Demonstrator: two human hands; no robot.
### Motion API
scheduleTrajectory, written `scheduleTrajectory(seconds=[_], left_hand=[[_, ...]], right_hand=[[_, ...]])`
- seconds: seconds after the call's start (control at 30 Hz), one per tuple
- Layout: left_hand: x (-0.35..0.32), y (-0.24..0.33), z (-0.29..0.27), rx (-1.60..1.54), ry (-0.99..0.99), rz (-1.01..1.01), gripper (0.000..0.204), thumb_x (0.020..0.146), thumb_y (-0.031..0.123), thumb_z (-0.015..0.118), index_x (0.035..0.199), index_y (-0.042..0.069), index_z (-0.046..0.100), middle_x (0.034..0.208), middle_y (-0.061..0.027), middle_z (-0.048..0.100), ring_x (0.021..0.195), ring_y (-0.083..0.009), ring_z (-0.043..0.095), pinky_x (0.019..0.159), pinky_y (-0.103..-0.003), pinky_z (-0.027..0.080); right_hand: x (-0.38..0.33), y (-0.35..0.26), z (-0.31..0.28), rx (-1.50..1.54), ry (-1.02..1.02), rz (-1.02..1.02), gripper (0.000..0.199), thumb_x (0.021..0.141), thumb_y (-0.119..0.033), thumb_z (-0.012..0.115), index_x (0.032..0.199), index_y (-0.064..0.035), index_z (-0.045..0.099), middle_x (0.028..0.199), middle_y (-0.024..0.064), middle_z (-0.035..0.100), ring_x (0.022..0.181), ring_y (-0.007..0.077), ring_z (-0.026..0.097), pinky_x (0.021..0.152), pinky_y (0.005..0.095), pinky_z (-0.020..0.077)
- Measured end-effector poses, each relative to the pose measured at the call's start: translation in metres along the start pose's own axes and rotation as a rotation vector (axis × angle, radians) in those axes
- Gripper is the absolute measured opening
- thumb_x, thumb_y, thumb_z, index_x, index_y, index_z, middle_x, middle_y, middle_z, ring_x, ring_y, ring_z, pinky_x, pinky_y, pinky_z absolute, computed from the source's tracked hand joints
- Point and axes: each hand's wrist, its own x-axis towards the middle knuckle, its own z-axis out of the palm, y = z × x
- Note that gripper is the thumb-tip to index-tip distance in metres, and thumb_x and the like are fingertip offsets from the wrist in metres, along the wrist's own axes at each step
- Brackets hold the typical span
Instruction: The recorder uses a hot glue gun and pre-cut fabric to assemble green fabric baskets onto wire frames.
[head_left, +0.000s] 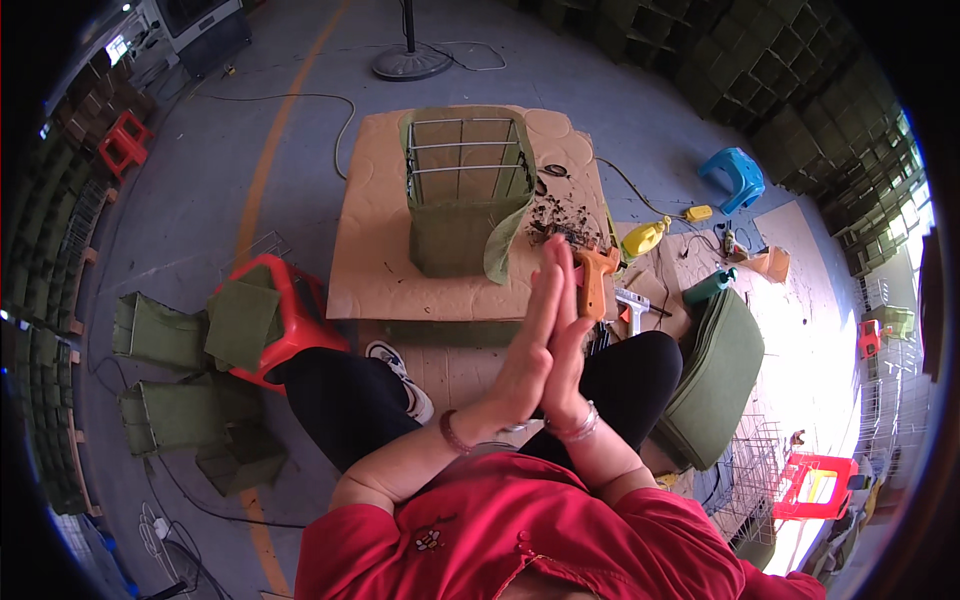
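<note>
"How do the left hand (525, 360) and right hand (567, 365) stand?"
"Palm to palm, fingers (547, 290) straight and close together, apparently holding nothing."
"And the green box (455, 245)?"
"On the desk (370, 290), just beyond them. Good handling probably means keeping its wire frame (470, 169) square and smoothing the loose right flap (505, 243)."

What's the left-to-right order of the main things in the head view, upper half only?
Small red stool → larger red stool → green-covered wire box → orange-handled tool → yellow bottle-shaped item → blue stool.
</note>
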Motion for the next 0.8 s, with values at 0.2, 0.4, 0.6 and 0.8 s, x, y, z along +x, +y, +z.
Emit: scheduleTrajectory(seconds=[0.2, 0.4, 0.6, 0.8], left_hand=[[-0.006, -0.018, -0.026, 0.399, -0.045, 0.134, 0.058, 0.097, 0.032, 0.049, 0.144, 0.000, 0.038, 0.147, -0.0202, 0.038, 0.137, -0.0381, 0.036, 0.112, -0.046, 0.029], [0.038, -0.023, -0.068, 1.042, 0.122, 0.426, 0.030, 0.081, -0.002, 0.064, 0.111, -0.004, 0.065, 0.117, -0.0137, 0.063, 0.107, -0.0303, 0.060, 0.089, -0.039, 0.052], [0.059, -0.032, -0.091, 1.222, 0.102, 0.543, 0.037, 0.073, 0.001, 0.063, 0.110, -0.003, 0.066, 0.114, -0.0117, 0.063, 0.107, -0.0278, 0.059, 0.088, -0.039, 0.052], [0.058, -0.036, -0.113, 1.364, 0.075, 0.566, 0.033, 0.078, 0.005, 0.062, 0.110, -0.002, 0.066, 0.115, -0.0109, 0.063, 0.110, -0.0267, 0.058, 0.093, -0.041, 0.050]], right_hand=[[0.022, 0.025, -0.046, -0.231, 0.131, -0.197, 0.044, 0.103, -0.024, 0.038, 0.138, 0.0019, 0.047, 0.143, 0.0160, 0.047, 0.136, 0.0281, 0.042, 0.113, 0.0425, 0.0306], [0.063, 0.044, -0.052, -0.769, 0.106, -0.573, 0.030, 0.080, 0.011, 0.062, 0.110, 0.0048, 0.066, 0.114, 0.0186, 0.066, 0.110, 0.0345, 0.062, 0.094, 0.0407, 0.0501], [0.088, 0.055, -0.051, -0.837, -0.009, -0.686, 0.031, 0.078, 0.007, 0.065, 0.109, 0.0035, 0.066, 0.114, 0.0154, 0.066, 0.110, 0.0331, 0.062, 0.094, 0.0411, 0.0502], [0.101, 0.057, -0.054, -0.861, -0.072, -0.784, 0.035, 0.073, 0.006, 0.066, 0.107, 0.0029, 0.067, 0.114, 0.0146, 0.066, 0.109, 0.0316, 0.062, 0.094, 0.0412, 0.0505]])
